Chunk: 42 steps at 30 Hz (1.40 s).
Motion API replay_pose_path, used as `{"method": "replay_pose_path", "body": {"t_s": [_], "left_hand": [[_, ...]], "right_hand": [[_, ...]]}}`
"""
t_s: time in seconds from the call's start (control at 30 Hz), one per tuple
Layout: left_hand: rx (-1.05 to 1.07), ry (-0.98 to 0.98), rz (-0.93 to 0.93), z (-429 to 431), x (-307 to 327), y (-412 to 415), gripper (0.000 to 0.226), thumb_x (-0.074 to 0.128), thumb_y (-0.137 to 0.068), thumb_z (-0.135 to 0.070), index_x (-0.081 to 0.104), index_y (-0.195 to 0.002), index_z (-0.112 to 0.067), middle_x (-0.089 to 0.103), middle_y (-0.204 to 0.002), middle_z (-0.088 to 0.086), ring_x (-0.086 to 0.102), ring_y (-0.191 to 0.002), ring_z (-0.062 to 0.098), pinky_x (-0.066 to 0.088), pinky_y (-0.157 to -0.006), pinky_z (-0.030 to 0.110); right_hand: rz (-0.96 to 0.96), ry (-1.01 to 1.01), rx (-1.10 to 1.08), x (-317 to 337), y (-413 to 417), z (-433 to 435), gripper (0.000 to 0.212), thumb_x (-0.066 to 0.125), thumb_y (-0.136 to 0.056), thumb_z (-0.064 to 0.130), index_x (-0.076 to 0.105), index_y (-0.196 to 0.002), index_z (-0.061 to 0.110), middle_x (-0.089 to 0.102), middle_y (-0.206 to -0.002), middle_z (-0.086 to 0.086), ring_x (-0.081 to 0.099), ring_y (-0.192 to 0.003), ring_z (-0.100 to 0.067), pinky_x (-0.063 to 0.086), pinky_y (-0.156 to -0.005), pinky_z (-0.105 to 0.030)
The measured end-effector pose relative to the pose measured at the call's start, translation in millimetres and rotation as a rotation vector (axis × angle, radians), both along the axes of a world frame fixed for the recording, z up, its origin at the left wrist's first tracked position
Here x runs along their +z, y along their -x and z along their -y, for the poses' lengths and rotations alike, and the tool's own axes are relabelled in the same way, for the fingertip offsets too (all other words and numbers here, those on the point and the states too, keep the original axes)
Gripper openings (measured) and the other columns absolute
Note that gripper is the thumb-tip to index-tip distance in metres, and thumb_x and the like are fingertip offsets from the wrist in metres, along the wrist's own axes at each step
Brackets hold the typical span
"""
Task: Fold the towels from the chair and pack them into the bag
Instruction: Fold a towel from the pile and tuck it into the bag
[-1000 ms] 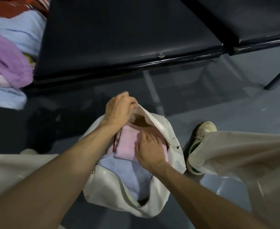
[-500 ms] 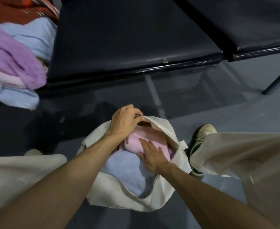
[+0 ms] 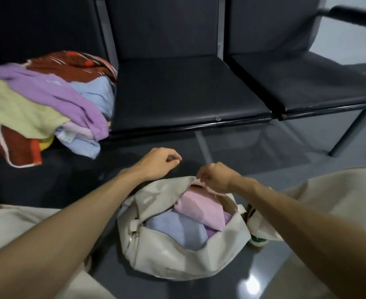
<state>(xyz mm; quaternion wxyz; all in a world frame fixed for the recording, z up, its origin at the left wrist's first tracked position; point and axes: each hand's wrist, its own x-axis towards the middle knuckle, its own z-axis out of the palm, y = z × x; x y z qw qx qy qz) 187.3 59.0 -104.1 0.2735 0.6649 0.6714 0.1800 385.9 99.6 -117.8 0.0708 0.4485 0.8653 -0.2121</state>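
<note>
Sitting on the glossy grey floor [image 3: 264, 160] between the person's cream trouser legs [image 3: 339, 197], the white bag [image 3: 177, 262] has its zip mouth gaping upward. Inside, a folded pink towel [image 3: 201, 210] lies on top at the far side, overlapping a pale blue towel [image 3: 177, 229] that fills the near part, and a sliver of purple cloth [image 3: 212, 232] shows between them by the right wall. The right hand [image 3: 217, 179] is over the far end of the bag, fingers curled, their tips pinching the far edge of the opening, which is drawn up to them. The left hand [image 3: 159, 162] hangs just beyond the bag's far left corner, apart from it, fingers loosely curled and holding nothing. Beyond the hands runs a row of black chairs: the leftmost chair [image 3: 37, 24] carries the heap of towels [image 3: 48, 98], loose and unfolded, a purple one draped over a yellow-green one, light blue ones under and beside them, red striped cloth at the back and at the front left. Next to it is the middle seat [image 3: 184, 89]. A white shoe [image 3: 257, 239] with green trim stands just beside the bag's right end, partly under a trouser cuff
</note>
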Motion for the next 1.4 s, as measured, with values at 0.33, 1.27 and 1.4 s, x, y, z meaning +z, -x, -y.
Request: {"method": "replay_pose_path", "body": {"t_s": [0.33, 1.27, 1.4], "left_hand": [[0.046, -0.173, -0.167, 40.2, 88.4, 109.5, 0.019, 0.057, -0.095, -0.026, 0.07, -0.11, -0.023, 0.069, -0.102, -0.01, 0.058, -0.084, 0.0, 0.044, -0.078, 0.019], [1.042, -0.41, 0.944, 49.7, 113.6, 173.2, 0.015, 0.053, -0.086, -0.003, 0.064, -0.08, -0.012, 0.06, -0.08, 0.005, 0.059, -0.081, 0.019, 0.046, -0.066, 0.023], [1.009, -0.38, 0.947, 33.5, 112.0, 152.0, 0.017, 0.049, -0.089, -0.001, 0.061, -0.081, -0.009, 0.058, -0.086, 0.009, 0.056, -0.085, 0.02, 0.045, -0.067, 0.023]], "right_hand": [[-0.307, -0.101, 0.043, 94.1, 94.9, -14.1, 0.027, 0.051, -0.094, 0.014, 0.069, -0.112, 0.018, 0.069, -0.114, -0.002, 0.062, -0.107, -0.017, 0.044, -0.089, -0.02], [-0.827, 0.023, -0.149, 108.5, 254.4, -28.9, 0.017, 0.051, -0.095, 0.012, 0.065, -0.085, 0.013, 0.065, -0.083, 0.0, 0.06, -0.08, -0.015, 0.05, -0.065, -0.024], [-0.92, 0.101, -0.152, 129.4, 209.3, -41.0, 0.018, 0.048, -0.097, 0.013, 0.064, -0.088, 0.012, 0.066, -0.088, -0.004, 0.062, -0.083, -0.016, 0.052, -0.068, -0.027]]}}
